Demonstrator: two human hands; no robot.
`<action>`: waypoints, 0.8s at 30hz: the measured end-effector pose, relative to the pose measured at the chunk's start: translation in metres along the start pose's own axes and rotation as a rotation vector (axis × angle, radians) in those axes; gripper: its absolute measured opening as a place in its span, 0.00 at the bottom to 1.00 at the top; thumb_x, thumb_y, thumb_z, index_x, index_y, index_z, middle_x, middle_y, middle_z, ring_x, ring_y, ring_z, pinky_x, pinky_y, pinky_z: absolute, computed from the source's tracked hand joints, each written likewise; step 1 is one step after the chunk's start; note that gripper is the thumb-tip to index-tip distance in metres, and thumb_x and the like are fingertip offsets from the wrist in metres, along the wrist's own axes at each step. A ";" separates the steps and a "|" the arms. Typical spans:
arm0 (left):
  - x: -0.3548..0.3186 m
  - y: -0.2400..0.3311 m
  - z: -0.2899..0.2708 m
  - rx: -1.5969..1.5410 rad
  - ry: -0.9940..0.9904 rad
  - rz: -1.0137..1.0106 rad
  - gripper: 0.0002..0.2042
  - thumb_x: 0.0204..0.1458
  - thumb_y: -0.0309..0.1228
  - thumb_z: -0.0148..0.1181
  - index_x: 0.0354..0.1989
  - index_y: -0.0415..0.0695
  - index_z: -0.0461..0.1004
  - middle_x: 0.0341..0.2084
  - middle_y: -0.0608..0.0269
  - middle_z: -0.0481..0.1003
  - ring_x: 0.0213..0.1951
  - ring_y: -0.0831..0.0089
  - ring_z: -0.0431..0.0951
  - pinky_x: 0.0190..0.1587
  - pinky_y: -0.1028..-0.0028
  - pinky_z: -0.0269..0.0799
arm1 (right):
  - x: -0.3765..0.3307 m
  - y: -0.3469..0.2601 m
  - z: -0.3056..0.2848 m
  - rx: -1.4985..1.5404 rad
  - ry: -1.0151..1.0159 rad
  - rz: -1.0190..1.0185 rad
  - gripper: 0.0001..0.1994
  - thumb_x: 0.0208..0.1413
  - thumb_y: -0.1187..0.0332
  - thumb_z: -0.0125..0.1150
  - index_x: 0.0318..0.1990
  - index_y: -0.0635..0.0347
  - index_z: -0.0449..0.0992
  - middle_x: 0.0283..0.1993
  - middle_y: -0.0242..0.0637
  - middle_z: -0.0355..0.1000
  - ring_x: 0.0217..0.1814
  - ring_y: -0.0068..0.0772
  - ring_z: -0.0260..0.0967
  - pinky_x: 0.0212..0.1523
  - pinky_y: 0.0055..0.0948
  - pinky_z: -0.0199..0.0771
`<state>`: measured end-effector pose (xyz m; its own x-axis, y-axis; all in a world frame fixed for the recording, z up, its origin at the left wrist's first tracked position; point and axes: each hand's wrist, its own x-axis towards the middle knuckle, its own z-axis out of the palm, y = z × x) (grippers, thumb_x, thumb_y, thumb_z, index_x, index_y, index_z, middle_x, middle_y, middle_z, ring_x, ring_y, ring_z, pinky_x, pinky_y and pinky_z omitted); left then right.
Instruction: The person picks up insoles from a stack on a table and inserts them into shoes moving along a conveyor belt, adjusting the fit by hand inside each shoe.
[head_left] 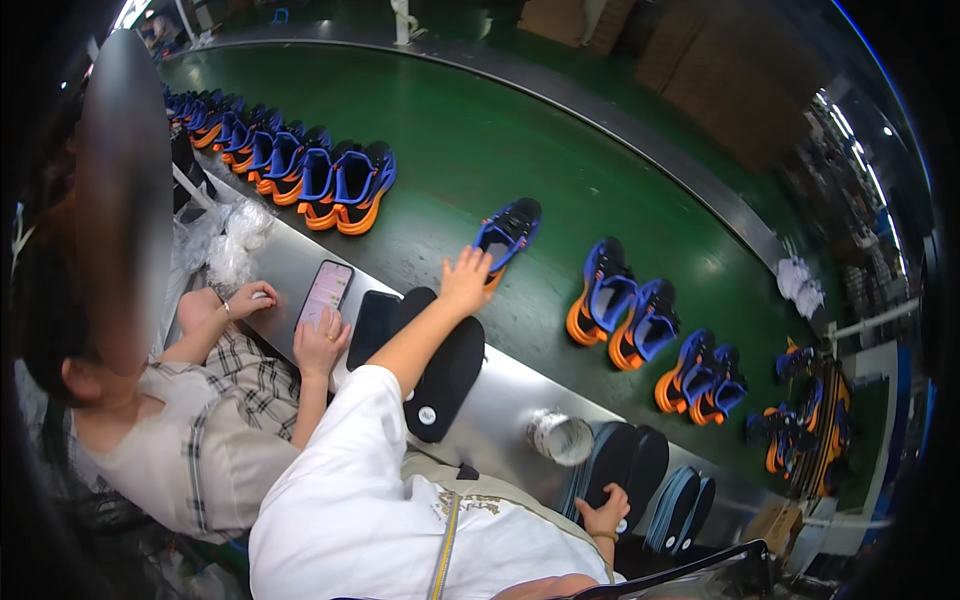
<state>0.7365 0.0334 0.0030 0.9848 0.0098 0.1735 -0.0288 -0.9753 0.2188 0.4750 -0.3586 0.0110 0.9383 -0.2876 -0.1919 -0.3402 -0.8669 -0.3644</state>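
Note:
My left hand (467, 281) reaches over the green belt with its fingers spread. Its fingertips are at the heel of a single blue, black and orange sports shoe (508, 232); whether they press on it I cannot tell. At the lower right, my right hand (604, 514) has its fingers curled at the near end of a black insole (612, 460), which lies among stacked insoles. Below my left forearm lie more black insoles (450, 375) on the metal ledge. A dark phone (374, 325) lies beside them.
Paired shoes (350, 190) line the belt (450, 130) at left; more pairs (625, 310) stand right. On the metal ledge (510, 385) are a clear round container (560, 438) and blue-edged insoles (680, 510). A seated co-worker (190, 430) at left holds a phone (326, 292).

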 end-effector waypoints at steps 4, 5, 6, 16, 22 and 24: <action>0.027 -0.012 0.043 0.061 0.218 0.240 0.06 0.40 0.33 0.51 0.22 0.44 0.70 0.24 0.61 0.69 0.34 0.66 0.68 0.41 0.58 0.59 | -0.001 0.006 -0.006 0.057 -0.073 0.090 0.32 0.18 0.63 0.71 0.36 0.57 0.61 0.38 0.43 0.57 0.43 0.43 0.51 0.44 0.34 0.54; 0.028 -0.009 0.047 0.000 0.220 0.257 0.04 0.38 0.31 0.51 0.22 0.45 0.70 0.23 0.63 0.69 0.34 0.66 0.69 0.40 0.58 0.59 | 0.001 0.007 -0.008 0.036 -0.121 0.180 0.32 0.19 0.63 0.72 0.37 0.57 0.60 0.38 0.44 0.55 0.42 0.43 0.51 0.44 0.35 0.54; 0.036 0.006 0.038 -0.067 0.089 0.308 0.05 0.38 0.27 0.48 0.23 0.44 0.70 0.24 0.60 0.70 0.29 0.67 0.71 0.38 0.63 0.61 | 0.000 0.002 -0.016 -0.006 -0.145 0.185 0.31 0.24 0.64 0.69 0.42 0.51 0.61 0.38 0.45 0.56 0.42 0.42 0.55 0.45 0.34 0.52; 0.025 0.134 0.029 -0.366 -0.216 0.393 0.16 0.39 0.26 0.47 0.41 0.41 0.65 0.22 0.53 0.70 0.24 0.63 0.70 0.33 0.60 0.63 | -0.003 -0.039 -0.030 -0.158 -0.124 0.111 0.30 0.28 0.64 0.67 0.44 0.58 0.61 0.49 0.51 0.51 0.51 0.48 0.51 0.50 0.37 0.51; 0.044 0.113 0.033 -0.313 -0.239 0.475 0.26 0.47 0.26 0.39 0.55 0.70 0.52 0.31 0.48 0.68 0.28 0.60 0.70 0.28 0.67 0.61 | 0.003 -0.050 -0.044 -0.131 0.047 -0.144 0.30 0.30 0.65 0.66 0.45 0.61 0.61 0.55 0.55 0.48 0.56 0.52 0.48 0.54 0.39 0.50; 0.064 0.133 0.027 -0.294 -0.364 0.554 0.29 0.46 0.25 0.39 0.56 0.73 0.49 0.31 0.45 0.67 0.27 0.59 0.71 0.27 0.66 0.64 | 0.026 -0.004 -0.040 -0.103 0.291 -0.199 0.20 0.39 0.70 0.59 0.43 0.64 0.64 0.51 0.52 0.56 0.52 0.50 0.54 0.51 0.37 0.55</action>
<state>0.8003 -0.1018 0.0173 0.8052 -0.5929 0.0141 -0.5348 -0.7156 0.4495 0.5029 -0.3787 0.0436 0.9688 -0.2002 0.1462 -0.1552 -0.9496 -0.2722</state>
